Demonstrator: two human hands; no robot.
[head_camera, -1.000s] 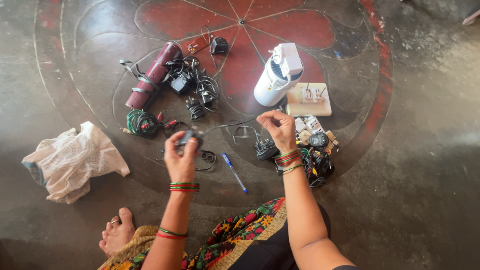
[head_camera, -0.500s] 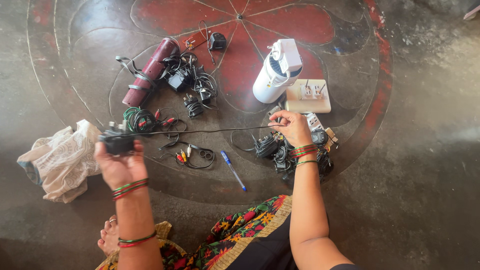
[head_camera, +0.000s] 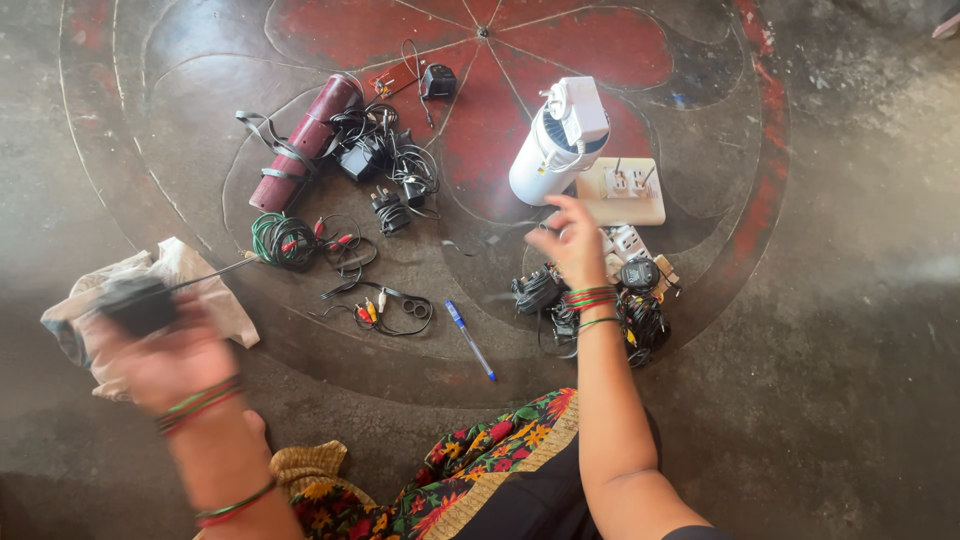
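- While the person sits on the floor, the left hand (head_camera: 165, 355) at the lower left of the frame is curled tight around a black adapter (head_camera: 138, 303). It is blurry there.
- From the adapter a thin black cord (head_camera: 215, 272) goes up and to the right, toward the green wire coil (head_camera: 283, 240). So the cord's long line runs left to right, tilting up a little.
- I cannot see the cord all the way across; its far end is too thin to follow.
- Over at the middle right, the right hand (head_camera: 572, 245) has its fingers bent close together, as if pinching something small. I cannot tell if it is the cord.
- That hand floats just above a pile of black chargers (head_camera: 640, 300), below the white fan (head_camera: 560, 140).
- A blue pen (head_camera: 470, 340) lies between the two hands, nearer the right one.
- A crumpled white bag (head_camera: 205, 290) sits right by the left hand.
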